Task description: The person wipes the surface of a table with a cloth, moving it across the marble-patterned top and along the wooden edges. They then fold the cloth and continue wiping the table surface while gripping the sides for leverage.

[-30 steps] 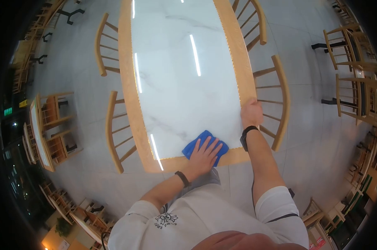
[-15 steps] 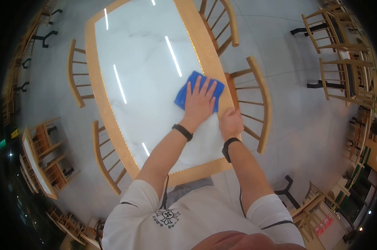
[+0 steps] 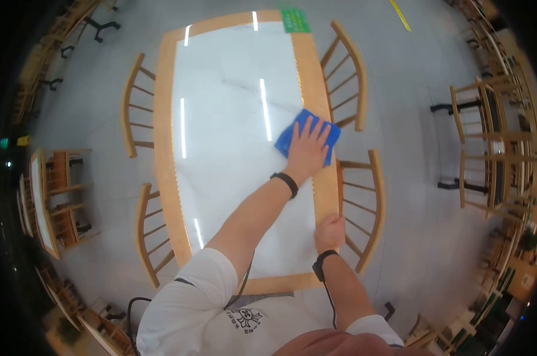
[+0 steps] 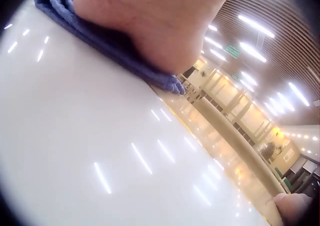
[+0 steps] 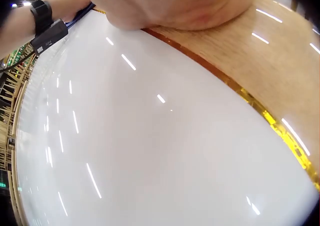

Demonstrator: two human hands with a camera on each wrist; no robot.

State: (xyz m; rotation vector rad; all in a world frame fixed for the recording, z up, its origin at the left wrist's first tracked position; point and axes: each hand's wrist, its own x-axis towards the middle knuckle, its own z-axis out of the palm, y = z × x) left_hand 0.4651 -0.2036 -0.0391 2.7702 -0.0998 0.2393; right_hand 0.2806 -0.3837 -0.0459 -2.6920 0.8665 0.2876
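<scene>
My left hand [image 3: 307, 148] lies flat with spread fingers on a blue cloth [image 3: 283, 142], which overlaps the right side of a table's white marbled top [image 3: 239, 178] and its wooden border [image 3: 322, 184]. In the left wrist view the cloth's folded edge [image 4: 110, 53] shows under the heel of the hand. Nearer my body, my right hand [image 3: 329, 232] grips the table's right edge with curled fingers; those under the edge are hidden. The right wrist view shows the heel of this hand [image 5: 185, 8] resting at the gold seam [image 5: 270, 117] between white top and wood.
Wooden spindle-back chairs stand along both sides, with one chair [image 3: 369, 207] right beside my right hand and another [image 3: 354, 77] farther up. A green printed card [image 3: 295, 20] shows at the far right corner. Other tables and chairs [image 3: 488, 142] surround the room.
My left hand has slid the cloth from the table's near end up along its right side, away from my body. My right hand stays at the right edge; the head view has shifted.
</scene>
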